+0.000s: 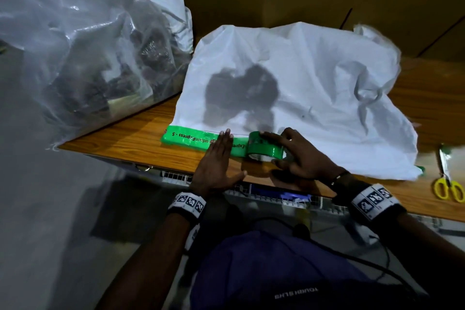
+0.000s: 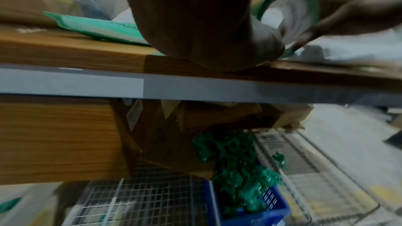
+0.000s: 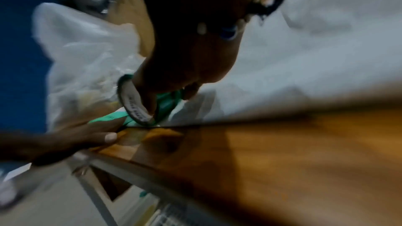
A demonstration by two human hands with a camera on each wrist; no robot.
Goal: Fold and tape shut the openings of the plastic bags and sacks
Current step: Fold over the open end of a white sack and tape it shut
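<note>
A white plastic bag [image 1: 314,88] with a dark item inside lies flat on the wooden table [image 1: 141,131]. Along its near edge runs a strip of green printed tape [image 1: 186,138]. My left hand [image 1: 216,158] lies flat with straight fingers pressing the tape strip down. Just to its right, my right hand [image 1: 294,156] grips the green tape roll [image 1: 265,146], which stands on the bag's edge. The left wrist view shows the roll [image 2: 289,16] blurred, with the strip [image 2: 100,28] on the table. In the right wrist view the roll [image 3: 135,104] sits under my right fingers.
A large clear sack [image 1: 83,40] full of dark items stands at the left on the table. Yellow-handled scissors [image 1: 448,178] lie at the right near the table's front edge. Below the table are wire racks and a blue crate [image 2: 256,210] with crumpled green tape.
</note>
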